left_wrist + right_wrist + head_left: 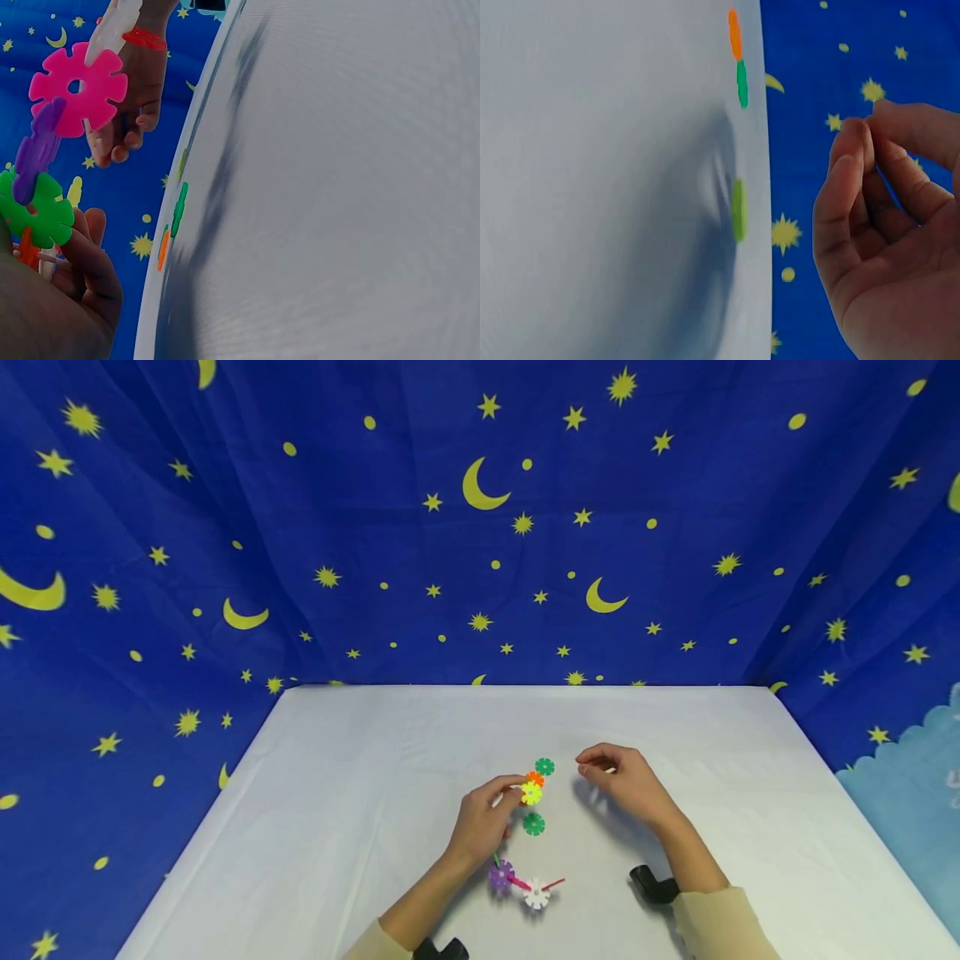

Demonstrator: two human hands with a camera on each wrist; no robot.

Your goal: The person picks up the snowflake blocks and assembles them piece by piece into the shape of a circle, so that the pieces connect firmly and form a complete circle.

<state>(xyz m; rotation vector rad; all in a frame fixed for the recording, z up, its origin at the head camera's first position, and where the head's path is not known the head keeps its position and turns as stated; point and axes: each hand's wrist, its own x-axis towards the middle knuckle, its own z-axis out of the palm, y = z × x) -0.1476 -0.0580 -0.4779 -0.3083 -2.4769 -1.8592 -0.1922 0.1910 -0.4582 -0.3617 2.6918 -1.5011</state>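
Observation:
My left hand [480,822] grips a chain of interlocking snowflake discs. At its fingertips shows a yellow disc [531,793]. From beneath the hand the chain runs toward me through a green disc [46,214], a purple disc [501,876], a pink disc [79,90], a white disc [536,894] and a red disc [145,39]. Part of an orange disc [28,247] shows by the left palm; the fingers hide the rest. My right hand [626,781] hovers over the table to the right, fingers loosely curled, holding nothing.
Loose discs lie on the white table [360,777]: a green disc [544,767] and an orange disc [536,777] beyond the left fingertips, and another green disc [533,824] nearer me. A blue curtain [405,543] with stars and moons stands behind the table.

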